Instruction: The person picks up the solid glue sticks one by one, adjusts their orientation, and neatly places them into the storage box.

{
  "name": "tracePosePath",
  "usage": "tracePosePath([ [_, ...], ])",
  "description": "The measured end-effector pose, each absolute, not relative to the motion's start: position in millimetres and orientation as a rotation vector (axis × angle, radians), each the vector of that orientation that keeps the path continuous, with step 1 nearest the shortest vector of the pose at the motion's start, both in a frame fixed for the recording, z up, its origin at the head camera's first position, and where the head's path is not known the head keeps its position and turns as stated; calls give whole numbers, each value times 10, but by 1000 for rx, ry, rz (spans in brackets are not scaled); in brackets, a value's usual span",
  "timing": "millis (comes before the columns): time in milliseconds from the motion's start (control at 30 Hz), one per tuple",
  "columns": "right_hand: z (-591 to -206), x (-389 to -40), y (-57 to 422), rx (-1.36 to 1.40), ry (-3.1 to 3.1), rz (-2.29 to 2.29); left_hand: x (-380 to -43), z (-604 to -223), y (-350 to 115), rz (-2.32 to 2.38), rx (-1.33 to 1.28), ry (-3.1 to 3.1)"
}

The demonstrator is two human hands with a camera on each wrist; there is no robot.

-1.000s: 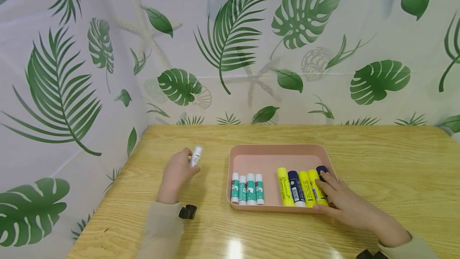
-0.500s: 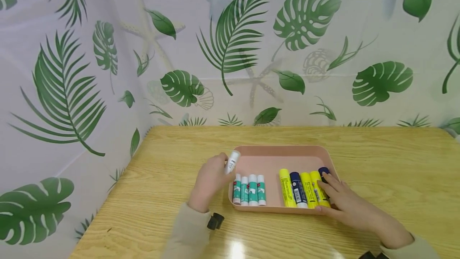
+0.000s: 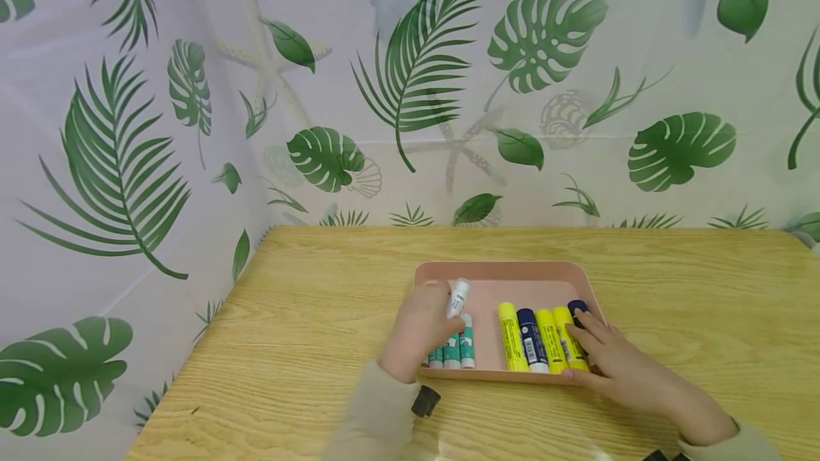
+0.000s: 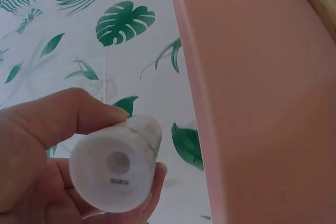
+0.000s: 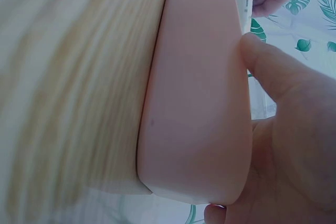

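Observation:
In the head view, my left hand (image 3: 416,326) holds a white glue stick (image 3: 458,296) tilted over the left part of a pink tray (image 3: 500,271). The left wrist view shows the hollow white base of this glue stick (image 4: 118,171) pinched between thumb and fingers. Under that hand, several teal-and-white glue sticks (image 3: 467,348) stand side by side in the tray, partly covered. My right hand (image 3: 624,372) rests at the tray's right front corner, thumb on the front rim, fingertips over a dark-blue-capped glue stick (image 3: 577,304). Left of it are yellow glue sticks (image 3: 512,340) and a navy one (image 3: 533,343).
A wooden table (image 3: 288,333) carries the tray. Behind and to the left hangs a white cloth (image 3: 448,91) printed with green leaves. A black strap piece (image 3: 426,400) sits at my left wrist.
My left hand has carried the white glue stick rightward, from beside the tray to above the teal glue sticks. My right hand has stayed at the tray's corner.

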State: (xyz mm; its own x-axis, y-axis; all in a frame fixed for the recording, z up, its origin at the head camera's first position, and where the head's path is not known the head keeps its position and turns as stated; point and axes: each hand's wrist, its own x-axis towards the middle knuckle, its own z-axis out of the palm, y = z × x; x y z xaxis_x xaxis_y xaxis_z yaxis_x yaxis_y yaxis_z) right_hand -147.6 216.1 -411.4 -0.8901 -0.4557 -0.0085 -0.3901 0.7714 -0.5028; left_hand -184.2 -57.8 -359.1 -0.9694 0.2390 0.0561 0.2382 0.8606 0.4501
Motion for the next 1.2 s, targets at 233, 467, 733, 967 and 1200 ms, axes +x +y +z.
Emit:
tracePosePath([
  [233,-4113,-1473,2162,-681,2831,-765,-1811,-3647,-369,663,358,2970],
  [467,-4119,-1483,2172,-684,2827,-760,-1802,-3702,-257,576,456,2989],
  [733,-4121,-1479,2175,-692,2823,-759,-1787,-3751,-177,457,396,2928],
  [967,-4117,-1479,2171,-694,2822,-761,-1780,-3777,-134,407,374,2920],
  [1200,-4122,-1489,2171,-699,2834,-749,-1775,-3791,-100,411,337,2908],
])
